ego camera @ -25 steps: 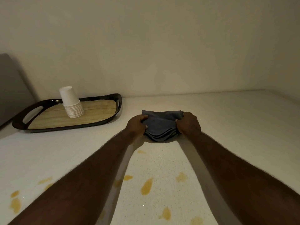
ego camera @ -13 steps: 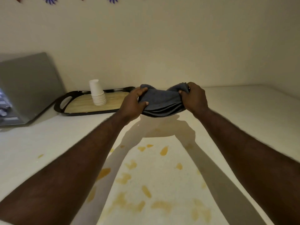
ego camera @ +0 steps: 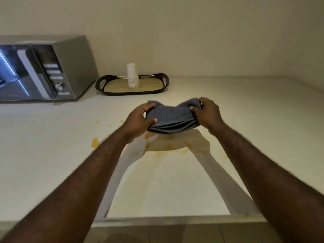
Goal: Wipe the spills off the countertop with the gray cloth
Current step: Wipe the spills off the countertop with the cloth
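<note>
Head view shows us holding the folded gray terry cloth [ego camera: 171,118] in the air above the pale speckled bench [ego camera: 254,120], over the spills rather than on them. Our left hand [ego camera: 138,120] is closed around the cloth's left end, thumb on top and fingers curled beneath; our right hand [ego camera: 206,113] pinches the right end shut, so the middle sags between them in soft stacked layers.

We judge the wiping as not yet begun. Orange-yellow spills [ego camera: 95,142] sit on the bench as separate blots: one larger patch to the left of our left forearm, small drops farther back, and several fainter smears in the shadow under the cloth. All of them remain to be cleaned, and the cloth shows no stain that we can see.

Farther back, well apart from the spills, stand a boxy silver microwave oven [ego camera: 52,67] with a dark glass door, and a black-rimmed oval tray with a wood-look base [ego camera: 108,81] carrying a stack of white paper cups [ego camera: 132,76]. The bench looks smooth and hard, so the liquid should lift readily.
</note>
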{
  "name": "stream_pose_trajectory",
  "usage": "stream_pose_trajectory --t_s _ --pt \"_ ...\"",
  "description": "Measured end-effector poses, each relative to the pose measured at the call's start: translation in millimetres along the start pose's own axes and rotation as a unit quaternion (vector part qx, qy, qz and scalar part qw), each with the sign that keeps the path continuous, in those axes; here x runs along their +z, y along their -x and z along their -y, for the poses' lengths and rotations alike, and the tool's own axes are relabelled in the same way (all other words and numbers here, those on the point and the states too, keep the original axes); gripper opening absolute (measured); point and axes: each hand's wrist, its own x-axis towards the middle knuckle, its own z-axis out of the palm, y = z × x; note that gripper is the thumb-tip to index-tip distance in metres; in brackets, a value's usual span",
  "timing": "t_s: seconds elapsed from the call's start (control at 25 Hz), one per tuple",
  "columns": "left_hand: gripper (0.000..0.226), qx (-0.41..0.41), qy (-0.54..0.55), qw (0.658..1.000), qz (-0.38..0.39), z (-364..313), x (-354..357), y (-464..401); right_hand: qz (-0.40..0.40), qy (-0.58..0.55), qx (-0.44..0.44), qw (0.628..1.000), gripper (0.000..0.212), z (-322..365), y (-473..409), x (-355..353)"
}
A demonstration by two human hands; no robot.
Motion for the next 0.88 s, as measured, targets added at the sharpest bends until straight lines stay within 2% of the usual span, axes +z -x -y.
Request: stream_pose_trajectory --t_s 0.16,0.28,0.32,0.44,0.56,0.64,0.76,0.88 --pt "0.062 -0.065 -0.023 0.995 0.068 31.6 12.5 58.9 0.1 0.111 0.09 0.985 0.023 -15.3 65.9 12.6" --pt "0.069 -0.086 -0.062 0.985 0.132 44.0 14.1 80.3 0.115 0.247 0.15 0.95 0.047 -16.4 100.5 15.4" --pt "0.067 -0.077 -0.09 0.986 0.121 47.0 8.4 81.6 0.095 0.29 0.133 0.943 0.056 -12.8 107.1 17.0" --pt "0.051 -0.042 -0.177 0.983 0.017 61.5 -24.7 83.1 0.062 0.335 -0.01 0.94 0.071 6.0 115.6 35.9" --pt "0.042 -0.029 -0.213 0.975 -0.046 91.1 -59.0 89.5 0.186 0.306 -0.084 0.93 0.084 13.0 123.7 67.7" --pt "0.042 -0.029 -0.277 0.957 -0.078 115.6 -79.1 93.6 0.243 0.279 -0.091 0.925 0.09 -0.3 127.8 82.0" --pt "0.043 -0.035 -0.318 0.937 -0.141 151.2 -112.9 104.6 0.225 0.28 -0.054 0.932 0.097 -19.8 114.8 80.8" --pt "0.052 -0.038 -0.319 0.93 -0.178 176.4 -132.7 118.9 0.203 0.321 -0.004 0.925 0.097 -29.1 112.8 75.3"
